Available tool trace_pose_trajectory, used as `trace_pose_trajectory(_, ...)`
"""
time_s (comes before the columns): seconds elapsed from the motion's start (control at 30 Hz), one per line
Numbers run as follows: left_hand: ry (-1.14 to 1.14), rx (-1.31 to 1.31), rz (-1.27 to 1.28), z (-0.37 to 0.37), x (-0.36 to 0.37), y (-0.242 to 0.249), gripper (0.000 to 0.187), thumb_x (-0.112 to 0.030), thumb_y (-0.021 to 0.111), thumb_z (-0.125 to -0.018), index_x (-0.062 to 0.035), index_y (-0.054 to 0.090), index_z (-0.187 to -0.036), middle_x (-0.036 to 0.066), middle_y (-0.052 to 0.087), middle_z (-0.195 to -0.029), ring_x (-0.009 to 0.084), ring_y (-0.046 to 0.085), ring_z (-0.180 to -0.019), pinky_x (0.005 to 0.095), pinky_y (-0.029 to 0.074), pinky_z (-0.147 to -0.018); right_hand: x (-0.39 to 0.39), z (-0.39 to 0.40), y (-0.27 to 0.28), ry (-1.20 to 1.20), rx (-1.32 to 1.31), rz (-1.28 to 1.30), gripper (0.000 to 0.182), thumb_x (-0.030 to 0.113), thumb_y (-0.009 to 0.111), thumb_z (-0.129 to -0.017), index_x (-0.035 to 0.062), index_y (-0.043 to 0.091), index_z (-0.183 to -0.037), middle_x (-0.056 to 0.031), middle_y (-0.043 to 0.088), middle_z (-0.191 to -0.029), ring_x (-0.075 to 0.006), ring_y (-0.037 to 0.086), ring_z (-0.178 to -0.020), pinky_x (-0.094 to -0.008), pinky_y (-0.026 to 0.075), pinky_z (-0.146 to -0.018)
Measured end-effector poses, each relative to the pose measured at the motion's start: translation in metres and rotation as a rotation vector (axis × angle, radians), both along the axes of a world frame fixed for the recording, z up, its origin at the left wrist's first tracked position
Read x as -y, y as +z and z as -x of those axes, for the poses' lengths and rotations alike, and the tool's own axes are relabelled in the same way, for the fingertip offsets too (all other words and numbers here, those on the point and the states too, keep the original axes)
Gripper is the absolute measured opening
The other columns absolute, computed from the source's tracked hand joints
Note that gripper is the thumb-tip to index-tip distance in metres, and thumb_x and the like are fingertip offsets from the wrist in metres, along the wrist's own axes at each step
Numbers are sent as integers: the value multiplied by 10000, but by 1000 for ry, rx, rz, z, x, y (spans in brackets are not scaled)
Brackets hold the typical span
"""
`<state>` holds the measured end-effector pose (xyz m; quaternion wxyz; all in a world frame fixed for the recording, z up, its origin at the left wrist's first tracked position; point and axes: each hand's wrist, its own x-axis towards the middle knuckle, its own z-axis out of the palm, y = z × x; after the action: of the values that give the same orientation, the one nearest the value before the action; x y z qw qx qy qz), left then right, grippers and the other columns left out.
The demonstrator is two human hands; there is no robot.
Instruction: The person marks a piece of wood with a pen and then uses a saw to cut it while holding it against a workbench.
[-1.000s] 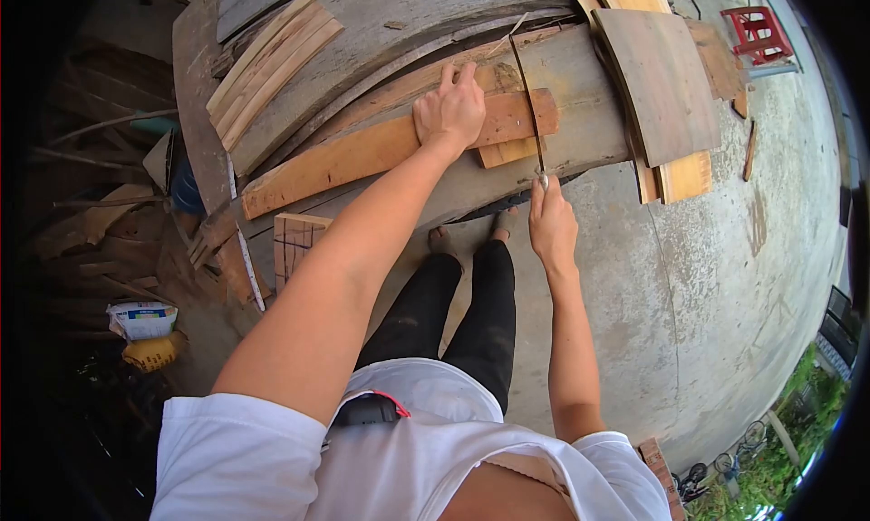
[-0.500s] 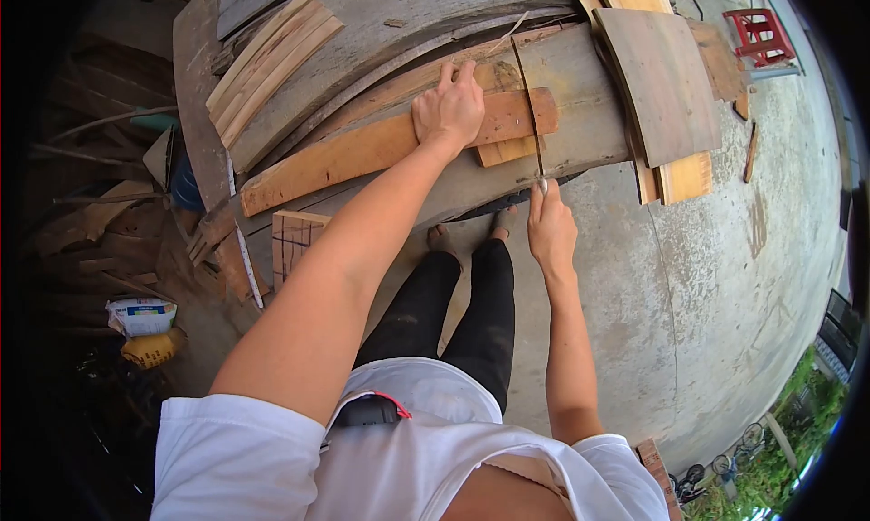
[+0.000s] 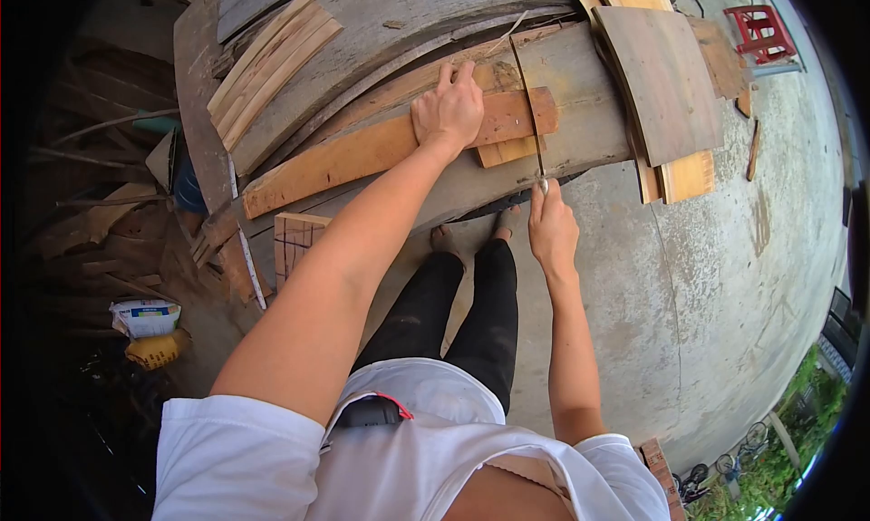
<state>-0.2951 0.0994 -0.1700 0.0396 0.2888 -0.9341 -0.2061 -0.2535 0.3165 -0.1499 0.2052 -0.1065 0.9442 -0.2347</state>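
A long reddish-brown wooden board lies slantwise across the work surface. My left hand presses down on it, fingers curled over its far side. Near the board's right end, a saw with a thin, dark blade crosses it. My right hand is closed around the saw's handle, of which only a pale tip shows above the fingers. Beneath the board, a shorter wooden block sticks out on the near side, left of the blade.
Curved wooden panels are stacked at the right of the work surface. Light wooden strips lie at the upper left. A striped wooden block stands below the board's left part. On the concrete floor sits a red stool, far right.
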Motion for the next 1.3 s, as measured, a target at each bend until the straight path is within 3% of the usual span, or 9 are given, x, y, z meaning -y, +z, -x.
trace_pose_trajectory(0.1,-5,34,-17,0,0,6,357,-282,457,-978,-191,552,-1310,96,586,-1259,390,695,-870,533,516,-814,-30,-39,11,-22,94,-19,297,324,437,-1043,51,546,-1080,-268,680,-793,-480,657,-769,-565,505,-669)
trace_pose_trajectory(0.23,-7,8,-28,0,-1,4,355,-282,458,-977,-183,554,-1305,96,589,-1254,391,695,-869,536,514,-809,-16,-15,11,-17,110,-6,307,340,427,-1052,49,524,-1080,-284,670,-844,-514,623,-827,-582,483,-695)
trace_pose_trajectory(0.3,-7,16,-20,-1,1,4,349,-282,459,-977,-181,557,-1297,94,592,-1245,389,696,-869,539,514,-803,12,14,-7,40,-84,3,297,323,428,-1047,57,556,-1067,-266,679,-788,-480,655,-747,-566,509,-662)
trace_pose_trajectory(0.4,7,-13,29,-1,-1,2,344,-285,461,-978,-184,559,-1292,86,596,-1242,388,696,-869,541,516,-798,25,28,-5,35,-103,6,289,321,430,-1047,58,549,-1059,-264,678,-779,-477,656,-741,-565,510,-653)
trace_pose_trajectory(0.6,4,19,-5,0,2,2,333,-283,462,-978,-204,546,-1290,112,585,-1256,397,697,-877,546,520,-800,-33,-42,1,-10,39,-6,283,322,442,-1043,54,531,-1055,-270,673,-758,-486,656,-724,-565,510,-634)
trace_pose_trajectory(0.83,1,15,2,0,0,2,344,-278,462,-967,-204,560,-1289,113,573,-1311,403,696,-891,549,525,-801,25,25,-10,35,-157,24,267,309,454,-1041,53,529,-1050,-261,675,-755,-472,664,-734,-562,506,-626)
trace_pose_trajectory(0.93,11,-25,37,0,0,-4,349,-283,465,-966,-209,568,-1291,109,583,-1282,401,696,-882,543,525,-801,16,18,-8,31,-139,20,261,303,455,-1040,52,525,-1051,-261,677,-760,-474,664,-737,-562,505,-625)
trace_pose_trajectory(1.1,10,27,-12,-2,0,5,357,-287,455,-975,-207,565,-1304,97,586,-1275,397,696,-878,537,520,-816,-25,-40,3,-48,116,0,298,331,426,-1053,57,531,-1101,-276,677,-842,-504,638,-822,-577,492,-689)
trace_pose_trajectory(1.3,8,2,21,0,1,-1,350,-294,442,-988,-215,563,-1307,87,591,-1263,394,696,-874,538,518,-816,29,33,-7,20,-68,26,298,331,425,-1052,53,526,-1084,-272,674,-820,-510,631,-809,-577,490,-687)
